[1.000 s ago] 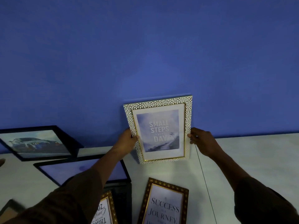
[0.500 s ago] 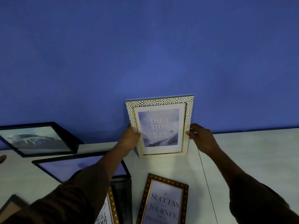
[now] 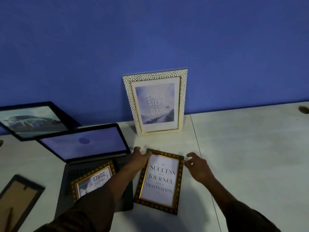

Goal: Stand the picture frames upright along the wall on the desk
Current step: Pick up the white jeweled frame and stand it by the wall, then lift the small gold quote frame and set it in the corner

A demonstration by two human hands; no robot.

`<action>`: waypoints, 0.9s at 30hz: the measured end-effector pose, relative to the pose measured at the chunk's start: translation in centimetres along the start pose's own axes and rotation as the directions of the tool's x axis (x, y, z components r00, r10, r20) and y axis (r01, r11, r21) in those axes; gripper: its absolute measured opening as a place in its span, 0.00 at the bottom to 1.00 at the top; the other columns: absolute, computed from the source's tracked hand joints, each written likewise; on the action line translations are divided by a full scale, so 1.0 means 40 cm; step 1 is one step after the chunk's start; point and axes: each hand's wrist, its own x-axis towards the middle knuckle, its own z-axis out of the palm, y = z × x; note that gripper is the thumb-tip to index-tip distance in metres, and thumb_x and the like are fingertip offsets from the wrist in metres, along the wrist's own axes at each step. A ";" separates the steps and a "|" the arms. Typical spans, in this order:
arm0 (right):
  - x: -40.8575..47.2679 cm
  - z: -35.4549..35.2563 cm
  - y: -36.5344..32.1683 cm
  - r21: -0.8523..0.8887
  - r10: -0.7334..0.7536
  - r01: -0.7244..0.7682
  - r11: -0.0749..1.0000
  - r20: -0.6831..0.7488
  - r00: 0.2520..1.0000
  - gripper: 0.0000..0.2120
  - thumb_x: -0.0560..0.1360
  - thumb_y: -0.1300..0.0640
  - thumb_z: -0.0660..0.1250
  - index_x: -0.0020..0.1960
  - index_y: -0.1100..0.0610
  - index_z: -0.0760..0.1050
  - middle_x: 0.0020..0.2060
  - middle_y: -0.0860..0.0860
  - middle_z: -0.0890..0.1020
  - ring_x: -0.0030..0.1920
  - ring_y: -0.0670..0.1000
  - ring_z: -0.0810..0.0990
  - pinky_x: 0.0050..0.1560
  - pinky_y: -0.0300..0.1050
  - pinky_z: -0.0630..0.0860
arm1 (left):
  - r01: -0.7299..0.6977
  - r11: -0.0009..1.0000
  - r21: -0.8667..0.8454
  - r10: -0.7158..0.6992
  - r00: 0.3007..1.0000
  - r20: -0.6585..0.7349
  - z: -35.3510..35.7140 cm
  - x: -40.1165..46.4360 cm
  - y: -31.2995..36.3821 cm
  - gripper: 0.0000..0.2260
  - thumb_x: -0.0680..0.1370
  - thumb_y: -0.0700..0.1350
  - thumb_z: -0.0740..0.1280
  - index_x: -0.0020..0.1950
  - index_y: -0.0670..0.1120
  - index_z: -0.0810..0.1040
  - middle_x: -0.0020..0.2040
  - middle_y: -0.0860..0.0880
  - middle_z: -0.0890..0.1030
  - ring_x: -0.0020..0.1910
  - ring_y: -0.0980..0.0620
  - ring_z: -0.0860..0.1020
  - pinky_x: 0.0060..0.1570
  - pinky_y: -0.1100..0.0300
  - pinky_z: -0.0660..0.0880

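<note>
The white pebble-patterned frame [image 3: 155, 102] with "Small steps every day" stands upright against the blue wall, free of both hands. A brown-gold frame [image 3: 159, 180] reading "Success is a journey" lies flat on the white desk [image 3: 250, 156]. My left hand [image 3: 139, 159] touches its upper left corner with fingers spread. My right hand [image 3: 196, 165] hovers at its upper right corner, fingers apart. A black frame with a car picture [image 3: 31, 120] leans at the wall on the left. Another gold frame [image 3: 92, 180] lies on the laptop keyboard.
An open laptop [image 3: 87, 148] sits left of centre on the desk. A frame lying face down [image 3: 16, 200] shows its brown back at the lower left. A seam in the desk [image 3: 200, 158] runs front to back. A dark hole [image 3: 303, 109] marks the far right edge.
Both hands let go of the white frame, which now stands against the wall, and came down to the top corners of the flat brown-gold frame.
</note>
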 end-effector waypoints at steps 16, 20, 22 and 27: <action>-0.162 0.170 0.086 0.226 0.216 -0.224 0.948 0.060 0.974 0.16 0.82 0.45 0.60 0.58 0.56 0.77 0.50 0.51 0.82 0.48 0.50 0.80 0.43 0.43 0.71 | 0.214 0.969 -0.126 -0.209 0.977 0.049 0.086 -0.069 -0.179 0.17 0.80 0.52 0.66 0.60 0.40 0.80 0.52 0.41 0.84 0.49 0.41 0.84 0.48 0.50 0.83; -0.170 0.152 0.099 0.096 0.173 -0.177 0.980 0.054 0.984 0.17 0.84 0.50 0.57 0.49 0.58 0.80 0.41 0.51 0.82 0.39 0.49 0.79 0.38 0.43 0.72 | 0.196 0.973 -0.122 -0.191 0.980 0.048 0.080 -0.136 -0.179 0.12 0.82 0.47 0.64 0.52 0.39 0.80 0.47 0.40 0.84 0.42 0.45 0.82 0.43 0.56 0.79; -0.177 0.142 0.095 0.053 0.136 -0.137 0.989 0.030 0.990 0.16 0.84 0.52 0.58 0.45 0.56 0.79 0.41 0.52 0.83 0.43 0.53 0.80 0.41 0.45 0.73 | 0.195 0.972 -0.134 -0.189 0.980 0.057 0.075 -0.158 -0.188 0.10 0.82 0.46 0.64 0.50 0.41 0.80 0.46 0.42 0.83 0.43 0.47 0.82 0.47 0.54 0.80; -0.213 0.138 0.040 -0.028 0.017 -0.017 0.999 0.007 1.000 0.15 0.84 0.53 0.58 0.43 0.55 0.78 0.40 0.52 0.82 0.40 0.52 0.80 0.35 0.42 0.71 | 0.143 0.961 -0.238 -0.143 0.990 0.015 0.023 -0.206 -0.238 0.07 0.82 0.44 0.65 0.50 0.43 0.80 0.47 0.44 0.83 0.46 0.47 0.82 0.52 0.53 0.79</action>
